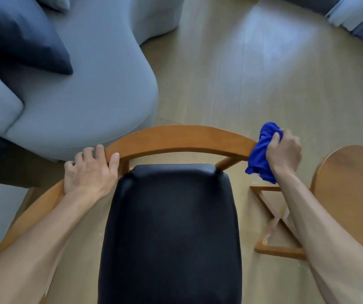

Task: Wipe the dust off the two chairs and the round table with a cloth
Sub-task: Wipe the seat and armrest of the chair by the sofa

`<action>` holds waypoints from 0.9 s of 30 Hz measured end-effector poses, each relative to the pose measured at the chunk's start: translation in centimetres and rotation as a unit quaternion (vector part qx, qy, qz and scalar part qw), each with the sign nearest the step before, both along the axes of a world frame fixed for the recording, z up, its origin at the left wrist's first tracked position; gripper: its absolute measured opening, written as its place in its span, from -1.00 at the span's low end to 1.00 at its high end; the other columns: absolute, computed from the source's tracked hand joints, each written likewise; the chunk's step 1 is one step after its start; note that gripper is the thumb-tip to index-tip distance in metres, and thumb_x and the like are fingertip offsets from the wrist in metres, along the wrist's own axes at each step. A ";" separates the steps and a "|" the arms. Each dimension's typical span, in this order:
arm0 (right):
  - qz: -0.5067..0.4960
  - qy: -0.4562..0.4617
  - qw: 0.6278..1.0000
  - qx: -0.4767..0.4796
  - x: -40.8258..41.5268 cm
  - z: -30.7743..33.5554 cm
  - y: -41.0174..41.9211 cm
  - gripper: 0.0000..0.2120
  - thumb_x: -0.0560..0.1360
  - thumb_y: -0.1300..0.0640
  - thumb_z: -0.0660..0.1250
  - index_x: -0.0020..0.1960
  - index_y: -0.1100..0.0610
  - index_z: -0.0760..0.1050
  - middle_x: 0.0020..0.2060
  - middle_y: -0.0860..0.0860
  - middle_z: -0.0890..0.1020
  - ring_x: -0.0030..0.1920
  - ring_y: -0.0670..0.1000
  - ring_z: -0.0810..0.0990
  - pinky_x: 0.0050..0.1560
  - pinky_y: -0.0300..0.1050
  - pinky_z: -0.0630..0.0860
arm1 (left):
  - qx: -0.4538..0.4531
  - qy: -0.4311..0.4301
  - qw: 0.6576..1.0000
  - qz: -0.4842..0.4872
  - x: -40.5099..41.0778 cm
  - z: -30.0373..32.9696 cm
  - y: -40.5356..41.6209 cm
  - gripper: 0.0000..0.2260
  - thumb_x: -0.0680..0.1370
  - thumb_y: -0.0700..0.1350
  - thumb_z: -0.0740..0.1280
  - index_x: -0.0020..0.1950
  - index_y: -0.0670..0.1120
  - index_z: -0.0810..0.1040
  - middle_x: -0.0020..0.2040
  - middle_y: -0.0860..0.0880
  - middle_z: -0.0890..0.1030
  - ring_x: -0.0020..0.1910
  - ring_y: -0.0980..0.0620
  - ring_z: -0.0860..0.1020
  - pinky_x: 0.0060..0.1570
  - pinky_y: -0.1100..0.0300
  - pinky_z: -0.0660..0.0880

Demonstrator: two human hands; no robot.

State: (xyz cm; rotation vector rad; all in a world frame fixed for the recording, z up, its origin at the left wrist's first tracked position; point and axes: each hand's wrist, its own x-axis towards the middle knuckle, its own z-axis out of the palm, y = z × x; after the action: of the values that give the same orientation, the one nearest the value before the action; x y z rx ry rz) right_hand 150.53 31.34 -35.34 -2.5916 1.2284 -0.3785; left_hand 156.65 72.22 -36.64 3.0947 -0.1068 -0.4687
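Seen from above: a wooden chair (176,139) with a curved back rail arching from left to right across the middle of the view, its bow bulging away from the camera, and a black padded seat (169,233) whose long axis runs from the rail toward the viewer. Left hand (90,170) wrapped over the left bend of the rail, fingers curled round the far side and thumb pressed on the top face, closed on the wood. Right hand (284,152) clenched in a fist round a bunched blue cloth (260,154), pressed against the right end of the rail; cloth wadded lengthwise, running roughly up and down along the rail's end, a loose tail hanging below the fist. Just right of the chair, partly cut by the frame edge, a round wooden table (351,183), its crossed base (274,218) showing on the pale wood floor (241,73). Beyond the chair, upper left, a grey sofa (88,95) bearing a dark cushion (22,40).
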 end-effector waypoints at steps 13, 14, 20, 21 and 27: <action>0.343 -0.042 0.931 -0.117 5.9 -3.7 19.8 -0.58 0.50 -0.17 0.23 0.25 0.01 0.52 0.32 0.23 0.46 0.08 0.28 0.48 -0.03 0.15 0.44 | 0.005 -0.035 0.999 -0.007 -0.2 -0.2 -0.1 -0.42 0.59 0.22 -0.18 0.28 -0.17 0.34 0.16 -0.27 0.49 0.08 -0.29 0.48 0.05 -0.16 0.40; 0.337 -0.032 0.933 -0.124 5.2 -3.5 17.7 -0.60 0.51 -0.15 0.23 0.26 0.01 0.51 0.31 0.22 0.46 0.05 0.26 0.49 -0.06 0.12 0.45 | 0.004 -0.037 0.999 -0.009 -0.2 -0.3 -0.1 -0.43 0.60 0.22 -0.17 0.28 -0.18 0.33 0.17 -0.28 0.49 0.09 -0.29 0.48 0.06 -0.17 0.39; 0.065 -0.007 0.996 -0.055 0.0 -2.5 3.9 -0.63 0.57 -0.07 0.19 0.30 0.07 0.45 0.26 0.20 0.48 0.16 0.30 0.47 0.17 0.15 0.40 | 0.007 -0.031 0.999 -0.013 -0.2 -0.4 0.0 -0.44 0.60 0.19 -0.17 0.31 -0.19 0.32 0.18 -0.27 0.48 0.08 -0.27 0.47 0.03 -0.13 0.39; 0.014 -0.011 1.000 -0.017 -0.2 -2.5 3.4 -0.63 0.59 -0.05 0.18 0.32 0.09 0.43 0.24 0.20 0.49 0.16 0.29 0.47 0.19 0.13 0.40 | 0.006 -0.028 0.999 -0.015 -0.2 -0.3 0.0 -0.45 0.61 0.18 -0.16 0.31 -0.19 0.31 0.18 -0.26 0.48 0.08 -0.26 0.48 0.02 -0.12 0.39; 0.012 -0.026 0.991 -0.130 2.7 -3.0 9.3 -0.69 0.53 0.00 0.22 0.18 0.12 0.54 0.20 0.18 0.54 -0.01 0.28 0.50 0.02 0.09 0.42 | -0.003 -0.026 0.999 -0.025 -0.2 -0.7 0.1 -0.49 0.62 0.17 -0.13 0.26 -0.19 0.32 0.17 -0.23 0.48 0.06 -0.22 0.49 0.01 -0.11 0.40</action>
State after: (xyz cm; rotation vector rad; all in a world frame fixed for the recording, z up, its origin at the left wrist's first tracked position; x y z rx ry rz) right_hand 153.25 40.60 -38.38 -2.7886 1.1992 -0.6366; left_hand 156.41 72.37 -37.35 3.1053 -0.1858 -0.3895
